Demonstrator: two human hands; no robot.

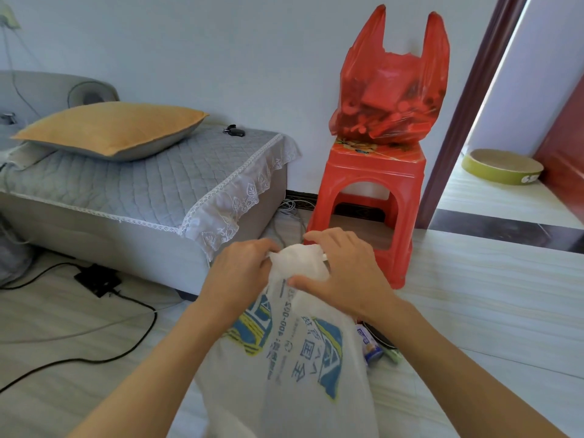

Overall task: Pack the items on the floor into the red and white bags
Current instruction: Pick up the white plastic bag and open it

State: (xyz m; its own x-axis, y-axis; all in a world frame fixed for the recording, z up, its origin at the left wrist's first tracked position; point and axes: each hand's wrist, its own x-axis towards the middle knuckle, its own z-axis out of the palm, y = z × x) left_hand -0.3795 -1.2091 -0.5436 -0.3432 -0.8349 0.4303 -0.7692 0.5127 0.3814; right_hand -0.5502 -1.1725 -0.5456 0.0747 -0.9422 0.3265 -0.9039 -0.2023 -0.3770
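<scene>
On the far red stool against the wall sits the red bag, already full, handles up. Near the camera, the left hand and right hand both pinch the white bag by its gathered mouth; their fingers curl round it. Its long axis runs near-to-far, mouth pointing far. A few items remain on the floor just right of it, so packing seems nearly finished.

My left hand and my right hand meet at the gathered top of the printed bag, which stands on the floor right before me. Behind it sits the stool, the filled bag on top. Left, the sofa carries a cushion.
</scene>
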